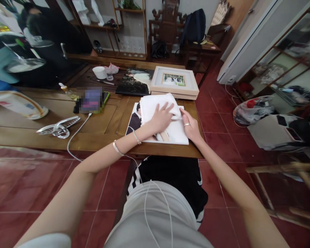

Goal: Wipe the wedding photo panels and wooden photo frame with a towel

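Observation:
A white cloth (155, 103), folded over itself, lies on a photo panel (182, 137) near the table's front edge. My left hand (162, 117) rests flat on the cloth, its fingers spread and pressing down. At the panel's right edge, my right hand (190, 125) grips the side with the thumb on top; its other fingers are partly hidden. Part of a picture with a dark suit shows left of the cloth, and the cloth covers much of the rest. Just behind lie a framed photo (174, 80) on a pale box-like frame and a dark photo panel (131, 82).
On the wooden table (103, 129) to the left are a phone (90, 100) with a white cable, a silver butterfly-shaped object (59, 127), a dropper bottle (68, 92) and a white cup (100, 72). A black pot (26, 69) stands farther left. Shelves and bags line the right.

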### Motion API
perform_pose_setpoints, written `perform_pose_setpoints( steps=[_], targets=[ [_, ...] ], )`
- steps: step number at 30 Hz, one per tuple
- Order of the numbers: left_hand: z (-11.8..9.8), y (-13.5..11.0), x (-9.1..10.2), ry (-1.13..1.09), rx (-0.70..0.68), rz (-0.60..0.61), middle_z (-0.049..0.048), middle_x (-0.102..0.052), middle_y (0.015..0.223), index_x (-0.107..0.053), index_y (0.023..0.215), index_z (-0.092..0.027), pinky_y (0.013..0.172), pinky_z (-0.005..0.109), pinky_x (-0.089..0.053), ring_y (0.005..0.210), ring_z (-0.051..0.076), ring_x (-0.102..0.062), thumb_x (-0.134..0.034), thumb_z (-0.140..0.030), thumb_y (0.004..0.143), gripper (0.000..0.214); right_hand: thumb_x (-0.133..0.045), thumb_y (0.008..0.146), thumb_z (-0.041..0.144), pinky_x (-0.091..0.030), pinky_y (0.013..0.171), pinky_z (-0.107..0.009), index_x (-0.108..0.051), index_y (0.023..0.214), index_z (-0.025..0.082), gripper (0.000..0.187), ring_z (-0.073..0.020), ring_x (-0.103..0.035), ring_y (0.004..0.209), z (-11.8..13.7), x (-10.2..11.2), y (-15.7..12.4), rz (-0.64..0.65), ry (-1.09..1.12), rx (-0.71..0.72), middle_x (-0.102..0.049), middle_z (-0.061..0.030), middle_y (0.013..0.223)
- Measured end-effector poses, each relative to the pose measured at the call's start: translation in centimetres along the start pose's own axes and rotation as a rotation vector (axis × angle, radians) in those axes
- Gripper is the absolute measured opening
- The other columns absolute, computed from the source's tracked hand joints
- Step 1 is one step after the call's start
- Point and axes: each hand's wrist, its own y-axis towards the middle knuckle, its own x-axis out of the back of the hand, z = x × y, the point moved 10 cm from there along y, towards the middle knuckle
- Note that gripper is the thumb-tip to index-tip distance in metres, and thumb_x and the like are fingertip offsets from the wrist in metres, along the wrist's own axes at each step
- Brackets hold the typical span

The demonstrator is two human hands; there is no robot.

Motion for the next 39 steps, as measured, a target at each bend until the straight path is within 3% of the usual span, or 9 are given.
perform_pose_setpoints(
  steps=[4,8,12,16,20,29,39],
  targets=[
    [-2.7,-1.1,-0.3,0.023,-0.052,0.032,0.013,-0.036,0.156,-0.071,0.113,-0.018,0.11,0.069,-0.027,0.145,0.039,-0.027,-0.049,-0.01,0.092,0.031,-0.028,0.099,0.056,-0.038,0.115,-0.042,-0.057,0.135,0.026,0.055,-0.0217,-0.05,0.135,-0.3,0.5,-0.2,-0.045,0.109,-0.037,-0.056,-0.0045,0.144],
    [-6.1,-5.2,0.0,0.092,-0.115,0.052,0.0148,-0.037,0.154,-0.074,0.105,-0.016,0.106,0.069,-0.035,0.142,0.043,-0.031,-0.046,-0.01,0.094,0.031,-0.028,0.099,0.057,-0.039,0.114,-0.041,-0.059,0.132,0.028,0.054,-0.0211,-0.052,0.133,-0.3,0.4,-0.2,-0.032,0.111,-0.04,-0.059,-0.0023,0.141],
    [-7.1,-8.2,1.0,0.118,-0.17,-0.018,0.0127,-0.04,0.153,-0.075,0.097,-0.016,0.107,0.063,-0.039,0.141,0.04,-0.035,-0.046,-0.007,0.091,0.031,-0.032,0.098,0.058,-0.041,0.112,-0.044,-0.063,0.128,0.025,0.054,-0.0238,-0.057,0.128,-0.4,-0.1,-0.1,0.008,0.045,-0.045,-0.062,-0.0061,0.136],
    [-5.8,-9.3,1.2,0.024,-0.17,-0.042,0.0101,-0.041,0.153,-0.074,0.092,-0.018,0.11,0.062,-0.036,0.142,0.037,-0.034,-0.052,0.0,0.082,0.03,-0.039,0.096,0.055,-0.038,0.114,-0.047,-0.064,0.127,0.025,0.049,-0.0254,-0.054,0.131,-0.3,-0.9,0.1,0.059,-0.04,-0.01,-0.061,-0.0069,0.137],
    [-4.1,-10.0,1.0,-0.111,-0.152,-0.014,0.0108,-0.037,0.155,-0.072,0.094,-0.015,0.113,0.063,-0.031,0.146,0.034,-0.027,-0.046,0.008,0.077,0.039,-0.045,0.095,0.041,-0.037,0.116,-0.049,-0.065,0.124,0.025,0.039,-0.0249,-0.051,0.134,0.0,-1.3,0.2,0.098,-0.071,0.042,-0.062,-0.0062,0.136],
    [0.6,-11.6,1.2,-0.209,-0.056,0.153,0.0039,-0.034,0.157,-0.068,0.114,-0.019,0.116,0.063,-0.023,0.149,0.028,-0.019,-0.035,0.008,0.073,0.059,-0.057,0.086,0.025,-0.037,0.116,-0.05,-0.069,0.117,0.023,0.034,-0.0254,-0.051,0.133,0.1,-1.6,0.2,0.105,-0.089,0.077,-0.063,-0.0061,0.134],
    [6.0,-14.5,1.3,-0.19,0.11,0.106,0.0052,-0.031,0.158,-0.066,0.077,-0.016,0.116,0.065,-0.022,0.149,0.031,-0.018,-0.034,-0.003,0.079,0.034,-0.057,0.086,0.025,-0.037,0.117,-0.047,-0.07,0.116,0.023,0.033,-0.0244,-0.051,0.133,0.2,-1.6,0.2,0.099,-0.061,0.086,-0.064,-0.0059,0.133]
  ],
)
